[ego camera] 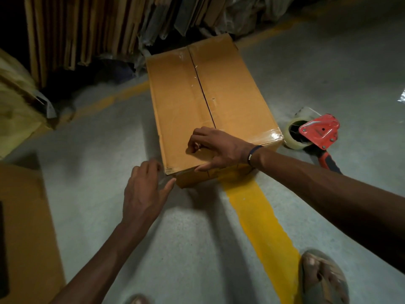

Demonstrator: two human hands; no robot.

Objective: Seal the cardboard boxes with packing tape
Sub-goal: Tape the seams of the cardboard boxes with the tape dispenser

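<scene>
Left hand (144,189) spread at box (208,106) near corner; right hand (214,148) fingers curled on lid. Press tape flat along near edge.

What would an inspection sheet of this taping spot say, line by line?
Surface: grey concrete floor with yellow painted line.
Job's things: cardboard box, flaps closed, centre seam untaped; red tape dispenser lying beside it.
Clutter: second cardboard box at left edge.
Hands: left hand at the box's near corner; right hand, fingers curled, on top.
Cables: nothing seen.
Surroundings: flattened cardboard sheets stacked upright behind.
</scene>
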